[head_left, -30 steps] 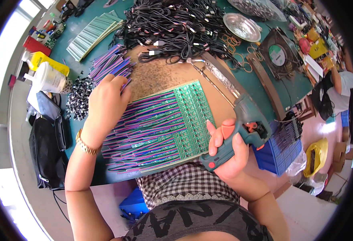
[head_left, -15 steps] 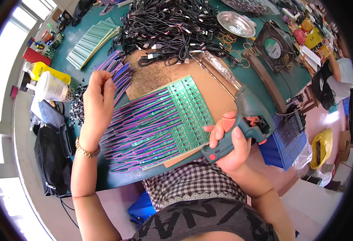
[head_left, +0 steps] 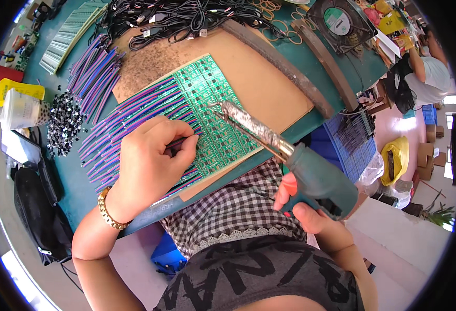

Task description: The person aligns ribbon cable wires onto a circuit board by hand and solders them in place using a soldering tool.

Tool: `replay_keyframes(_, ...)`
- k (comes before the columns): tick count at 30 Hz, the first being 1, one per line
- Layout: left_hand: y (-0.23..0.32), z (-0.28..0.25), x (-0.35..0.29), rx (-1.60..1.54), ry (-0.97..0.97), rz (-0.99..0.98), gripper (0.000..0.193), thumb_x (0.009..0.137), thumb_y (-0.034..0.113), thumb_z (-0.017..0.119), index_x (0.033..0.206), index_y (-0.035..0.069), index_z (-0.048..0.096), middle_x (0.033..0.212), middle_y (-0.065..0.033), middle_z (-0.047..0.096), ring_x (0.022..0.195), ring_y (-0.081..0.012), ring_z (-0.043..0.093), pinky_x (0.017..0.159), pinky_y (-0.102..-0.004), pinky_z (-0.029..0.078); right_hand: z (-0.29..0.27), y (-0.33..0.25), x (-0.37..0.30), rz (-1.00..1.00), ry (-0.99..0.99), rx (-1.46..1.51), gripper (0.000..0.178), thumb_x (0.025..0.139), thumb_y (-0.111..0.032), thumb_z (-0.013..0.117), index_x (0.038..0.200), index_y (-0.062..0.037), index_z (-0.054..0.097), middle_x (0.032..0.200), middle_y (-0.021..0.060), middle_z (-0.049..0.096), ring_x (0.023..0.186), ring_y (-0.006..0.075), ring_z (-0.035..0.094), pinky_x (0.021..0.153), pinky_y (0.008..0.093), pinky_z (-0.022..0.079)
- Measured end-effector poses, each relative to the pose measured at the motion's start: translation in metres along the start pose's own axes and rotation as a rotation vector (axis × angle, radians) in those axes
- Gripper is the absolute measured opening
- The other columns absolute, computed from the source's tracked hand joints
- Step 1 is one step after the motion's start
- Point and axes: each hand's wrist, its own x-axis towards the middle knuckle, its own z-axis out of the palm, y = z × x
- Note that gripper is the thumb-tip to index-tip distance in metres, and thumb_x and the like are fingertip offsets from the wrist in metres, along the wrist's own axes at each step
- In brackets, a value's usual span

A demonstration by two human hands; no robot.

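My left hand (head_left: 150, 155), with a gold bracelet at the wrist, pinches a short dark piece of wire over a green circuit board panel (head_left: 207, 78). Rows of purple, blue and pink wires (head_left: 134, 106) stretch leftward from the panel, partly covered by that hand. In my right hand (head_left: 313, 220) is a dark green soldering gun (head_left: 321, 179) with an orange trigger. Its metal barrel points up and left, and the tip is over the panel's small components, right of my left fingers. The panel rests on a brown board (head_left: 259, 78).
Loose wires (head_left: 94, 72) and a heap of small black parts (head_left: 64, 122) lie left of the panel. Black cables (head_left: 181, 18) are piled at the back. Two dark bars (head_left: 279, 67) and a fan (head_left: 340, 23) are on the right. A co-worker (head_left: 427, 72) sits at far right.
My left hand has come down from the loose wires to the panel and pinches a wire. The soldering gun has swung lower, its tip now over the panel. The view has shifted rightward.
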Motion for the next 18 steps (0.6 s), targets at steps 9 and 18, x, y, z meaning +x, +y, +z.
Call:
replay_keyframes(9, -0.005, 0.008, -0.005, 0.015, 0.024, 0.012, 0.008, 0.073, 0.002, 0.075, 0.077, 0.004, 0.068, 0.065, -0.0047, 0.059, 0.05, -0.0147, 0.057, 0.047, -0.0279, 0.046, 0.013, 0.008, -0.019, -0.028, -0.024, -0.221, 0.045, 0.093, -0.029, 0.057, 0.117, 0.0082, 0.052, 0.086, 0.0147, 0.062, 0.071, 0.0197, 0.061, 0.062, 0.0327, 0.051)
replay_keyframes(18, -0.006, 0.007, -0.004, -0.024, 0.011, 0.004, 0.008, 0.073, 0.0, 0.075, 0.076, 0.004, 0.068, 0.064, -0.0048, 0.058, 0.049, -0.0146, 0.056, 0.045, -0.0278, 0.044, 0.012, 0.006, -0.024, -0.034, -0.012, -0.743, 0.042, 0.091, -0.038, 0.059, 0.1, 0.0026, 0.06, 0.079, 0.0075, 0.062, 0.069, 0.0177, 0.058, 0.066, 0.0315, 0.047)
